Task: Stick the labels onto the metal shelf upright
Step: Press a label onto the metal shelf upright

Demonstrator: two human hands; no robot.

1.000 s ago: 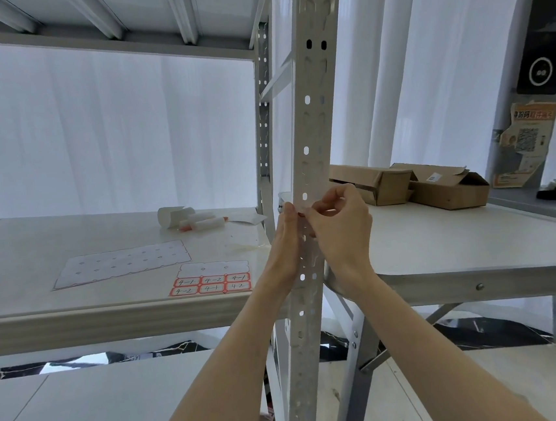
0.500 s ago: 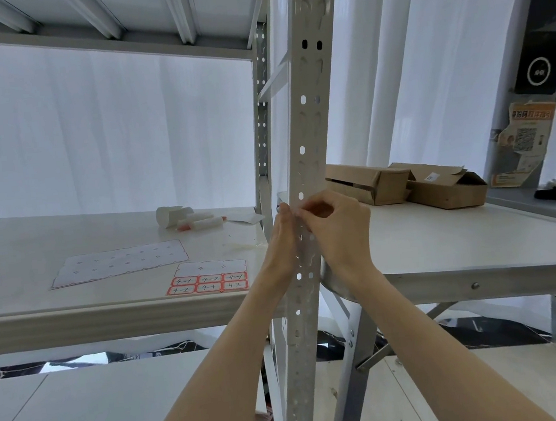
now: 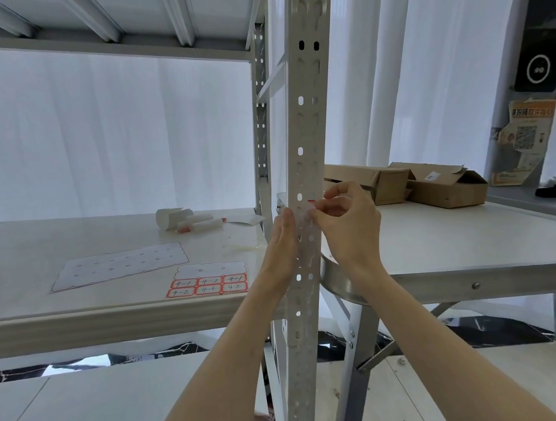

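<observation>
Here the tall perforated grey metal upright [image 3: 309, 122] stands at the front edge of the white shelf board [image 3: 68, 237]; the left hand [image 3: 278, 247] lies straight-fingered against its left side, the right hand [image 3: 349, 223] pinching a small red-edged label [image 3: 311, 201] onto its face. Sticking seems underway: next, press it flat, clear of the holes.

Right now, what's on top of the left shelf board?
A label sheet with six red labels, an empty backing sheet, and rolled paper farther back. The upright and left hand hide the board's right edge.
</observation>
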